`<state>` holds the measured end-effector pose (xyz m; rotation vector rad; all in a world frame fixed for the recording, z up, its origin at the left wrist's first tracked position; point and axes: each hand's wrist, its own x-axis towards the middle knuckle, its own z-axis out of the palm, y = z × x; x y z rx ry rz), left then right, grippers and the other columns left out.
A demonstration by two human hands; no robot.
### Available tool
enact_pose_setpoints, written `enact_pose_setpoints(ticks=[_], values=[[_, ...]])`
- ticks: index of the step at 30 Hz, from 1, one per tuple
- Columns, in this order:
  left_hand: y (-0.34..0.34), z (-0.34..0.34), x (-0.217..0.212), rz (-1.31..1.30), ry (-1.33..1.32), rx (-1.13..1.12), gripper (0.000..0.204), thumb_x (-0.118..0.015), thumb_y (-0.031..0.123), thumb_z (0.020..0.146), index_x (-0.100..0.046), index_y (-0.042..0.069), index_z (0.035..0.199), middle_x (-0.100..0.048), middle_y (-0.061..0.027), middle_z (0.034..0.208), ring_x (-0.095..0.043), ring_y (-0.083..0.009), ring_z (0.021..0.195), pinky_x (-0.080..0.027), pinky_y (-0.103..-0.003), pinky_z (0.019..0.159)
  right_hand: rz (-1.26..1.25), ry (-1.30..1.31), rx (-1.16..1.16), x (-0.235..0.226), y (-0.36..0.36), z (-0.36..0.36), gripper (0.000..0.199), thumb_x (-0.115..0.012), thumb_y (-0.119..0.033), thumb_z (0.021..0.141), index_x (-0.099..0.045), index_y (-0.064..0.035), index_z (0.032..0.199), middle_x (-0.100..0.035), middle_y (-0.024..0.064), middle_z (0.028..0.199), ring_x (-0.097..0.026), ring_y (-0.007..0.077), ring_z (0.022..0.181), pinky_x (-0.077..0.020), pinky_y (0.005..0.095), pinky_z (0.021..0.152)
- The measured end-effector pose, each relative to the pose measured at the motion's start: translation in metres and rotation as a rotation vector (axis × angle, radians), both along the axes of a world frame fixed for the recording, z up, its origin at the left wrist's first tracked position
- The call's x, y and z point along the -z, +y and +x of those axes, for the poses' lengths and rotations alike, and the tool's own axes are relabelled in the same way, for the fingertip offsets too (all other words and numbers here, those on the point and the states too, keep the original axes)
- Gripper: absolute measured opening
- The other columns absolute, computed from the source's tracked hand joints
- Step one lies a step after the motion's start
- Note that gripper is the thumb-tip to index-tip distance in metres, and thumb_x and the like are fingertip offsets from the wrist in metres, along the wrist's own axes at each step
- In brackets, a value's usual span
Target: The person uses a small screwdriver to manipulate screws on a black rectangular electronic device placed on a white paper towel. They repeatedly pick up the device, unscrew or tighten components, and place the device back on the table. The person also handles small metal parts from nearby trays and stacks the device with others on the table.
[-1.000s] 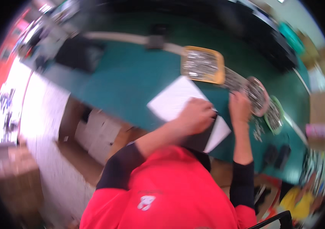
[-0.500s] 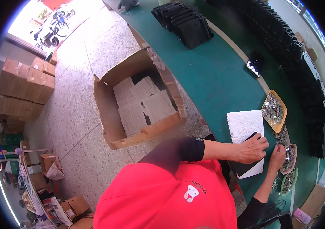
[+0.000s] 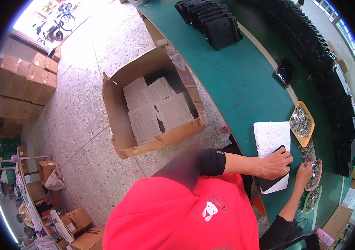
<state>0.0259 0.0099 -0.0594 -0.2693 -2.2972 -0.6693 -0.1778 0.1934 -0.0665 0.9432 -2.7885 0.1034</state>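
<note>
A flat black plastic part (image 3: 267, 182) lies on a white foam block (image 3: 270, 136) on the green table. My left hand (image 3: 275, 163) grips the edge of this part, fingers curled over its far side. Just to the right, my right hand (image 3: 303, 174) has its fingertips pinched together beside a pink tray (image 3: 314, 175) of small metal pieces. Whatever sits in that pinch is too small to make out. Loose metal pieces (image 3: 307, 152) are heaped on the table above the right hand. A yellow tray (image 3: 302, 124) and a green tray (image 3: 312, 199) hold more small metal pieces.
A row of black plastic parts (image 3: 223, 33) stands at the table's far end, and a long stack (image 3: 327, 83) lines the right side. A phone (image 3: 285, 71) lies on the table. An open carton (image 3: 156, 139) with cardboard pieces stands on the floor left of the table.
The whole view has shifted slightly. Both hands keep nearly the same pose, the left on the black part and the right pinched near the trays.
</note>
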Motion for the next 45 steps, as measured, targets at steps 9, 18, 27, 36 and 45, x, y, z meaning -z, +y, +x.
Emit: enact_pose_setpoints(ticks=[9,18,27,36,45], values=[[0.004,-0.005,-0.017,0.302,-0.100,0.014,0.009,-0.063,0.011,0.073,-0.060,0.004,0.077,-0.053,-0.0132,0.085,-0.055,-0.0301,0.082,-0.044,-0.041,0.071,-0.678,-0.621,0.221,-0.035,-0.006,0.030,0.013,-0.061,-0.014,0.091,-0.064,-0.0013,0.095,-0.061,0.0049,0.069,-0.053,0.0117,0.051,-0.0413,0.0284,0.045],[0.011,0.005,-0.032,0.745,-0.155,0.112,0.013,-0.062,0.007,0.080,-0.058,0.001,0.091,-0.059,-0.0162,0.089,-0.060,-0.0365,0.087,-0.049,-0.045,0.075,-1.333,-1.465,0.105,-0.069,-0.029,0.114,0.014,-0.056,-0.013,0.096,-0.063,-0.0017,0.103,-0.056,0.0015,0.073,-0.038,0.0028,0.042,-0.0298,0.0176,0.035],[0.012,0.015,-0.033,0.884,-0.177,0.107,0.013,-0.063,0.010,0.081,-0.057,0.000,0.088,-0.059,-0.0159,0.085,-0.060,-0.0347,0.083,-0.049,-0.042,0.071,-1.384,-1.581,0.174,-0.068,-0.027,0.132,0.014,-0.054,-0.014,0.098,-0.061,-0.0025,0.101,-0.054,0.0001,0.069,-0.039,0.0017,0.043,-0.0295,0.0165,0.035],[-0.008,0.018,-0.034,0.893,-0.116,0.126,0.012,-0.061,0.010,0.087,-0.065,0.000,0.091,-0.064,-0.0159,0.084,-0.064,-0.0309,0.081,-0.051,-0.038,0.074,-1.308,-1.619,0.380,-0.088,-0.055,0.152,0.016,-0.063,-0.014,0.091,-0.060,-0.0017,0.102,-0.051,-0.0040,0.065,-0.041,0.0010,0.045,-0.0309,0.0169,0.037],[0.000,0.022,-0.031,1.046,-0.294,0.117,0.011,-0.061,0.004,0.090,-0.066,-0.001,0.098,-0.067,-0.0072,0.086,-0.065,-0.0139,0.079,-0.052,-0.027,0.072,-1.423,-1.646,0.320,-0.075,-0.045,0.154,0.012,-0.059,-0.008,0.093,-0.060,-0.0009,0.103,-0.066,0.0062,0.084,-0.045,0.0029,0.048,-0.0369,0.0188,0.040]])
